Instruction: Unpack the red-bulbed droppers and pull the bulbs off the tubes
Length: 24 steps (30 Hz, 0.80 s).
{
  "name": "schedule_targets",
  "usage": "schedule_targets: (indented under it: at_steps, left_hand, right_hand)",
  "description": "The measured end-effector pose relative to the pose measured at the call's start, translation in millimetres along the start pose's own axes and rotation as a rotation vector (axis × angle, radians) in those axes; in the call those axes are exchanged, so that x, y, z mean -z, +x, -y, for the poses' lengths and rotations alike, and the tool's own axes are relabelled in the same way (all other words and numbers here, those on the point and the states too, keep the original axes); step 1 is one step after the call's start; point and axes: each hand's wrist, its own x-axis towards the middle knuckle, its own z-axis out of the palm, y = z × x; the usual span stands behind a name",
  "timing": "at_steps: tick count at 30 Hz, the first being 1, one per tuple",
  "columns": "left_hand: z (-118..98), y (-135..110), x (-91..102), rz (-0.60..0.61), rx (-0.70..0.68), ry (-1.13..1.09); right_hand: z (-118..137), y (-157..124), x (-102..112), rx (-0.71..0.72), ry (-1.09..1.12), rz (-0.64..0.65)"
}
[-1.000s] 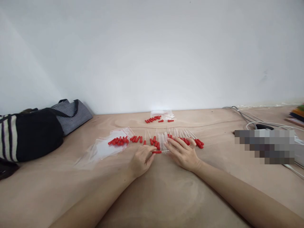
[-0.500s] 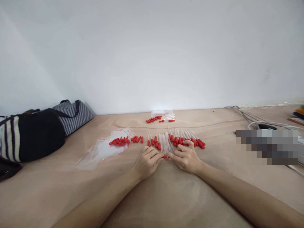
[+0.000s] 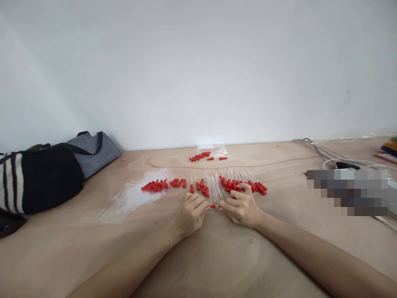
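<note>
My left hand and my right hand meet fingertip to fingertip low on the wooden table. Between them the left fingers pinch a small red rubber cap; the right fingers pinch what looks like a thin clear tube at the cap's end. Just beyond the hands lies a row of clear tubes with red caps. Loose clear tubes lie in the middle, and loose red caps sit to the left on clear plastic bags.
A second small pile of red caps with a clear bag lies near the wall. A dark and striped bag rests at the left. Cables and a blurred-out object occupy the right side.
My right hand left the row of capped tubes and curled into a pinch. Both hands drew nearer to me and came together around a red cap.
</note>
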Motion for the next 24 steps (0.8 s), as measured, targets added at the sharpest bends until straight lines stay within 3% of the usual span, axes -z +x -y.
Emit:
schedule_targets:
  at_steps: [4, 7, 12, 15, 20, 24]
  left_hand:
    - [11, -7, 5.6, -0.006, 0.080, 0.016]
    - [24, -15, 12.3, -0.092, 0.214, 0.037]
    - [41, -19, 17.8, -0.200, 0.315, -0.021]
    - [56, -20, 22.6, -0.234, 0.408, 0.071]
    - [87, -33, 32.6, -0.153, 0.513, 0.224]
    - [93, -39, 33.4, -0.092, 0.526, 0.322]
  right_hand:
    - [-6, -6, 4, -0.038, -0.020, 0.018]
    - [-14, -13, 9, -0.110, -0.040, 0.021]
    - [-19, -17, 9, -0.186, -0.054, 0.057]
    - [-20, -16, 4, -0.267, -0.084, 0.096]
    - [-20, -14, -2, -0.360, -0.051, 0.036]
    - [-21, -14, -4, -0.423, -0.033, -0.021]
